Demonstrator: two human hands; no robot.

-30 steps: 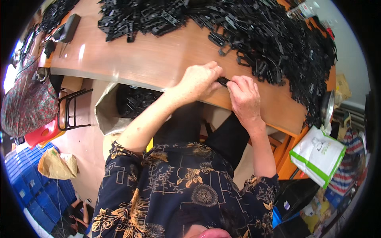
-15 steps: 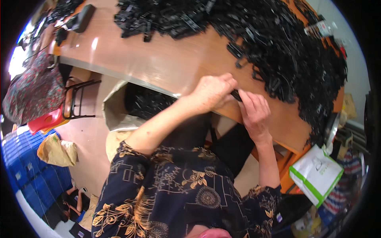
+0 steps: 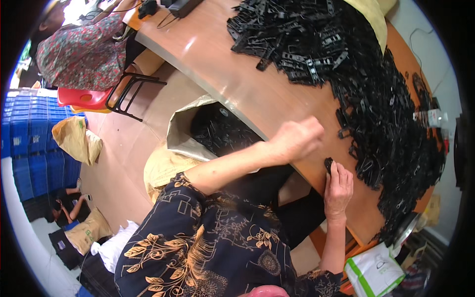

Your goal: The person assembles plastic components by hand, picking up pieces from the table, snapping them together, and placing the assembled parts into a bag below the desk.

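My right hand [image 3: 339, 190] is closed on a small black plastic part [image 3: 328, 165], pinched between thumb and fingers at the near table edge. Up and to its left, my left hand [image 3: 298, 141] hovers over the table edge, apart from the part. Its fingers look curled but are smeared by motion, and I cannot make out anything in them. Beyond both hands, a big heap of similar black plastic parts [image 3: 366, 119] spreads along the table [image 3: 277, 106]. Below the table edge, an open sack [image 3: 180, 131] holds more black pieces.
A person in a flowered top [image 3: 81, 52] sits at the far left by a red stool [image 3: 84, 96]. Blue crates [image 3: 37, 128] are stacked at the left, with a brown paper bag [image 3: 74, 138] alongside. A white and green bag [image 3: 376, 270] stands at the lower right.
My hands have come apart: the left has lifted away from the black part, which stays in my right hand. The view has turned, and a yellowish sack now shows at the heap's far side.
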